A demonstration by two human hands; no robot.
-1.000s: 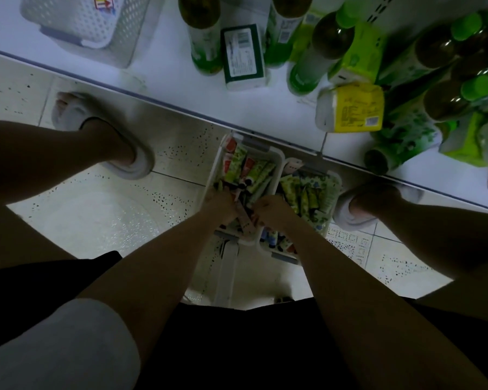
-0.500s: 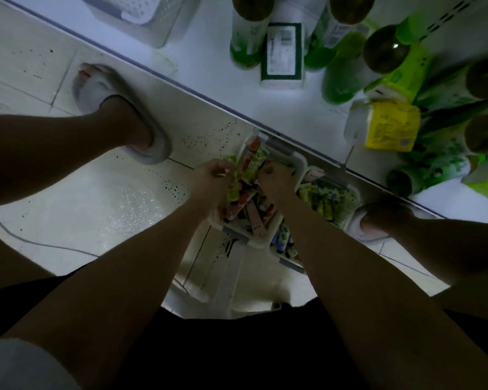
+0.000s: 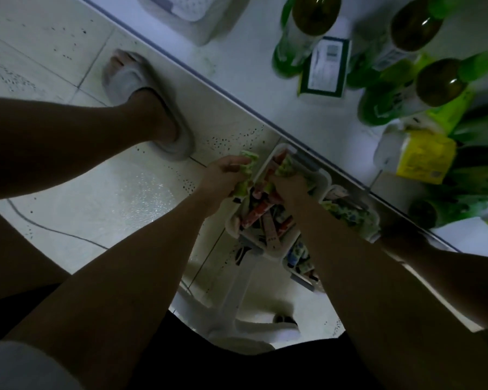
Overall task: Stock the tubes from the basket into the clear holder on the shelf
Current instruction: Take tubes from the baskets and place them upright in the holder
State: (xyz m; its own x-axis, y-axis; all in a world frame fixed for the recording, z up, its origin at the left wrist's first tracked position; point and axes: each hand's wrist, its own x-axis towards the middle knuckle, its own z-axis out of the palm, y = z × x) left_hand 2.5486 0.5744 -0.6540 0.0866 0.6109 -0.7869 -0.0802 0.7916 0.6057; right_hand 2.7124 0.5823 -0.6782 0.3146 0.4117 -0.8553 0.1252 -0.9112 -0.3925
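A white basket [image 3: 320, 177] full of red and green tubes [image 3: 261, 209] sits on the floor against the shelf base. My left hand [image 3: 223, 178] is lifted over the basket's left rim and grips a bunch of green tubes [image 3: 247, 171]. My right hand [image 3: 292, 184] hovers above the basket and grips more green tubes [image 3: 285, 166]. A second basket [image 3: 352, 218] with green tubes stands just right of the first, partly hidden by my right forearm. No clear holder is visible.
The white shelf [image 3: 237, 66] carries a perforated white bin [image 3: 192, 12], several green bottles [image 3: 302, 32], a green box [image 3: 326, 68] and a yellow pack [image 3: 423, 153]. My slippered feet [image 3: 141, 102] flank the baskets on the tiled floor. A white stool base [image 3: 237, 299] lies below.
Both hands have come up out of the basket, each now clutching green tubes. The view has tilted and shifted, so the shelf edge runs more steeply.
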